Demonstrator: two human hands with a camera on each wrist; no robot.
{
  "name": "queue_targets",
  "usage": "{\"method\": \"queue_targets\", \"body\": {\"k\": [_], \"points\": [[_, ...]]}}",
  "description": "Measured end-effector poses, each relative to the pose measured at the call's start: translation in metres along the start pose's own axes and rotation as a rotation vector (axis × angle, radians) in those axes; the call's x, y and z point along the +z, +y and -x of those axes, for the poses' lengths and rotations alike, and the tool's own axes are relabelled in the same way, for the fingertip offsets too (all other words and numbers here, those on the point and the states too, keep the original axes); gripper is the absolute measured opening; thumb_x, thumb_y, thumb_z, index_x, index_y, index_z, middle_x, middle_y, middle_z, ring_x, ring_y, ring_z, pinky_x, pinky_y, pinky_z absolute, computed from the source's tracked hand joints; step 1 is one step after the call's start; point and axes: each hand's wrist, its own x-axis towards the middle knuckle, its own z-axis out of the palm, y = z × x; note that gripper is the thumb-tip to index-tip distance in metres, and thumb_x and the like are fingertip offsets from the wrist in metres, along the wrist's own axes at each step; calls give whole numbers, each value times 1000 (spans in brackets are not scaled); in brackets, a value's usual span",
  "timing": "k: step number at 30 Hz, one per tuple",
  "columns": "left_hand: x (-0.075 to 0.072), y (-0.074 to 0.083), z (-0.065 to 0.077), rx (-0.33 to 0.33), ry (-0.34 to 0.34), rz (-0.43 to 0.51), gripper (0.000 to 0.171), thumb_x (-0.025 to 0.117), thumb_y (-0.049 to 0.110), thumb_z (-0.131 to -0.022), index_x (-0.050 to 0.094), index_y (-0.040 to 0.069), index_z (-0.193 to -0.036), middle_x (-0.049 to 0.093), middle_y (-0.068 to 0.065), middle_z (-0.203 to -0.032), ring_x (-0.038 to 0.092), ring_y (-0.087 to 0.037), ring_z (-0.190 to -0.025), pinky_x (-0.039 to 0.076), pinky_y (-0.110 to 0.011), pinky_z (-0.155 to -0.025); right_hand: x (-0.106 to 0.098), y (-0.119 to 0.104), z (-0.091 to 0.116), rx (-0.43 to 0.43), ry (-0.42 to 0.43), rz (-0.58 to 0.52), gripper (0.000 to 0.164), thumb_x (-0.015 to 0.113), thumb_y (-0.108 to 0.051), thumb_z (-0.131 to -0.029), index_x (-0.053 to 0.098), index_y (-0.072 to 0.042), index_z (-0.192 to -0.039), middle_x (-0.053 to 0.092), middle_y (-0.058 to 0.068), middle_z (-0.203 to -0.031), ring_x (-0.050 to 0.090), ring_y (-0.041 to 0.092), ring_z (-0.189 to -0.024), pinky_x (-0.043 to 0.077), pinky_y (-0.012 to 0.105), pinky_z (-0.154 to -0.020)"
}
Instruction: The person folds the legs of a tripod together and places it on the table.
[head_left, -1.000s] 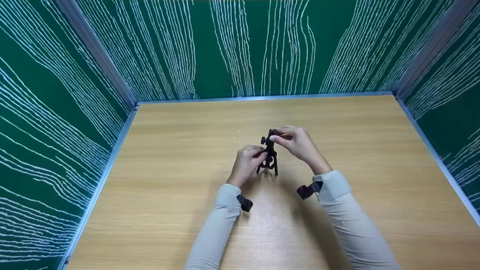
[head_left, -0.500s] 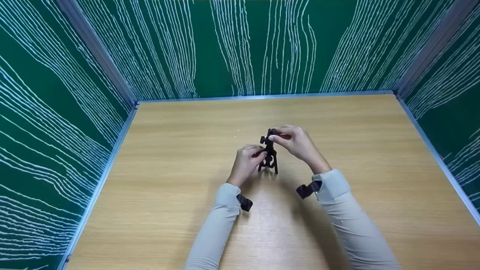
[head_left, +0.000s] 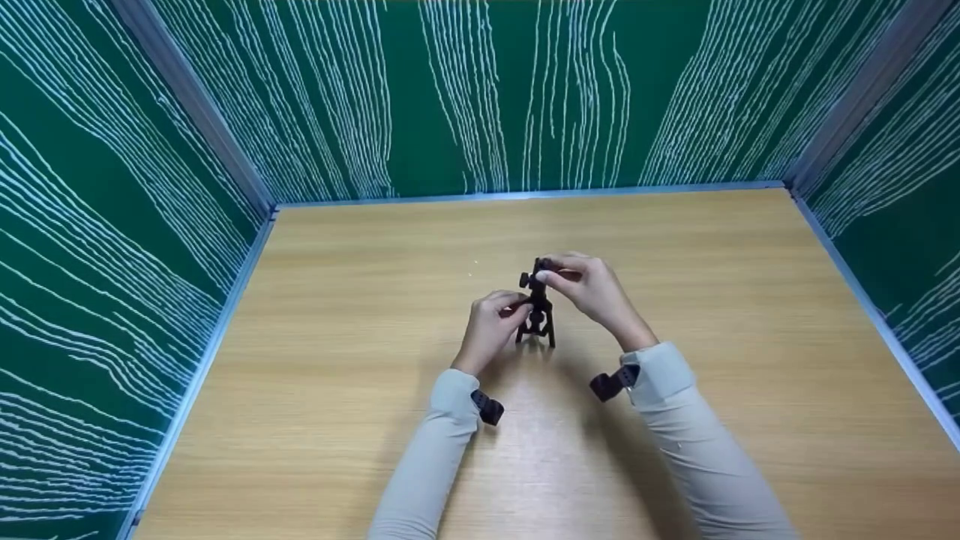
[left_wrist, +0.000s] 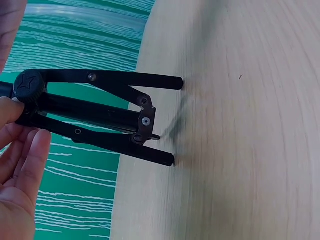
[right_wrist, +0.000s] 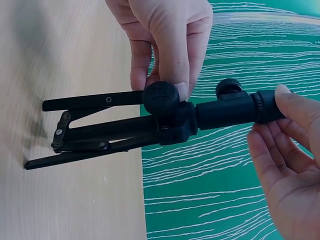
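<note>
A small black tripod point(head_left: 538, 319) stands near the middle of the table, its legs folded partly inward and leg tips at the wood. In the left wrist view its hinged legs and centre tube point(left_wrist: 90, 111) show, with a round star-marked knob point(left_wrist: 29, 86) at the collar. My left hand point(head_left: 486, 327) pinches the collar beside that knob. Higher up, my right hand point(head_left: 595, 292) grips the top end of the column between thumb and fingers. A smaller side knob point(right_wrist: 229, 87) sits on the column point(right_wrist: 225, 112) between the two hands in the right wrist view.
The wooden table point(head_left: 337, 375) is bounded by a metal edge strip point(head_left: 525, 195) and green walls point(head_left: 420, 97) with white wavy lines. A black wrist camera sits on each cuff, the left camera point(head_left: 489, 407) and the right camera point(head_left: 613, 383). Tiny specks lie behind the tripod.
Both hands keep their hold on the tripod. Its legs have shifted very slightly, and the right forearm has moved a little to the left.
</note>
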Motion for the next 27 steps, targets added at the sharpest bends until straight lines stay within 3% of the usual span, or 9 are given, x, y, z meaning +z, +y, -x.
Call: {"method": "queue_targets", "body": {"k": [12,19,27], "points": [[1,-5,0,-26,-11,43,16,68,10,-89,73,0,-100,72,-14,-98,68,-20,-87,56,-16,-76,2,2,0,12,15,-68,36,70,-15,-88,65,4,-117,64,24,-120,67,33,-104,55,37,-90],[1,-8,2,-26,-8,44,17,68,10,-89,72,-1,-100,71,-14,-95,69,-21,-87,55,-15,-76,5,6,0,3,23,-137,34,70,-15,-88,66,2,-117,65,22,-119,66,32,-105,54,29,-91],[1,-4,2,-32,-16,36,17,67,10,-89,72,-2,-100,71,-14,-96,69,-22,-89,55,-15,-77,7,12,5,27,38,-169,35,69,-14,-88,65,3,-119,67,21,-115,65,29,-106,53,29,-93]]}}
